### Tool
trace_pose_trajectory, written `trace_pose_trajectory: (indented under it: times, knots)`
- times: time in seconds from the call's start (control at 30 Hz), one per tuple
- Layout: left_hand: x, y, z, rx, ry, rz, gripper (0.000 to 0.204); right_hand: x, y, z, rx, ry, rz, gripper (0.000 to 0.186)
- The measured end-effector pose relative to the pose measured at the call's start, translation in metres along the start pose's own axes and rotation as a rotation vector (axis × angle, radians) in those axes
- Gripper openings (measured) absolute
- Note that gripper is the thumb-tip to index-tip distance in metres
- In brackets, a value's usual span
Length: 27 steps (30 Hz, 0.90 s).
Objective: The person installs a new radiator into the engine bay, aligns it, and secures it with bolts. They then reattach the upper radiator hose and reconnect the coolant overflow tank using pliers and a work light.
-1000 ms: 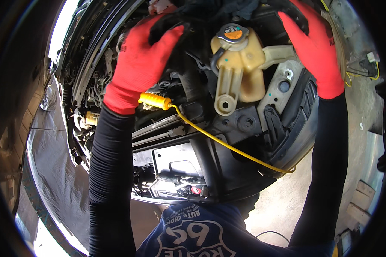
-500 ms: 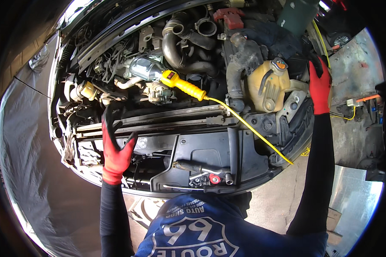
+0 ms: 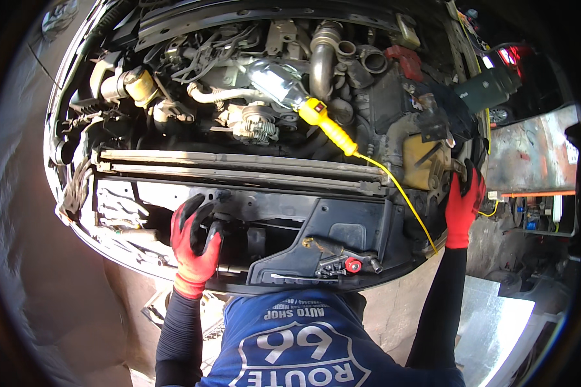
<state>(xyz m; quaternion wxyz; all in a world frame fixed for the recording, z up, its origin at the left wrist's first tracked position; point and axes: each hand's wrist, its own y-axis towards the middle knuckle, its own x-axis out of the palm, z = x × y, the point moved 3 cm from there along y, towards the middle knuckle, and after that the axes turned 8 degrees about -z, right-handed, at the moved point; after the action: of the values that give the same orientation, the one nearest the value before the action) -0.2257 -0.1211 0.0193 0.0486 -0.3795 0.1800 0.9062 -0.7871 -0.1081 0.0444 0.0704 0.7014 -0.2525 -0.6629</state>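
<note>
My left hand (image 3: pixel 195 245), in a red glove with black fingertips, is over the front panel (image 3: pixel 161 195) of a car's engine bay. Its fingers are spread and curve a little around nothing; I cannot tell whether they touch the panel. At the right side of the bay, my right hand (image 3: pixel 465 205) wears the same kind of glove. Its thumb and fingers are apart beside the yellowish reservoir tank (image 3: pixel 426 161), and nothing shows in its grip. A yellow-handled work lamp (image 3: pixel 329 129) lies lit on the engine, its yellow cord (image 3: pixel 403 197) running toward the front right.
Ratchet-type tools (image 3: pixel 342 253) and a screwdriver (image 3: pixel 303 278) lie on the black plastic cover (image 3: pixel 287 261). Several wrenches (image 3: pixel 119 209) rest at the front left. A dark green cylinder (image 3: pixel 490 89) sits at the far right. Grey sheeting (image 3: pixel 39 213) spreads along the left.
The view has shifted. My left hand has drawn back toward me, from over the radiator bars to the front panel. My right hand has also come nearer along the right edge.
</note>
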Motion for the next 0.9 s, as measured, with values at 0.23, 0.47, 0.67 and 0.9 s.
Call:
trace_pose_trajectory:
  times: [0.23, 0.47, 0.67, 0.9]
  knots:
    - [0.006, 0.045, -0.021, 0.042, -0.101, -0.025, 0.05, 0.002, -0.05, 0.091, 0.267, -0.076, -0.118, 0.053]
    - [0.034, 0.066, -0.024, 0.022, -0.079, -0.184, 0.055, 0.041, -0.068, 0.094, 0.43, -0.131, -0.123, 0.055]
    - [0.05, 0.07, -0.025, -0.014, 0.129, -0.199, 0.06, 0.04, -0.066, 0.075, 0.411, -0.06, -0.07, 0.053]
    - [0.064, 0.075, -0.007, 0.016, 0.173, -0.116, 0.054, 0.037, -0.067, 0.068, 0.404, 0.02, 0.075, 0.047]
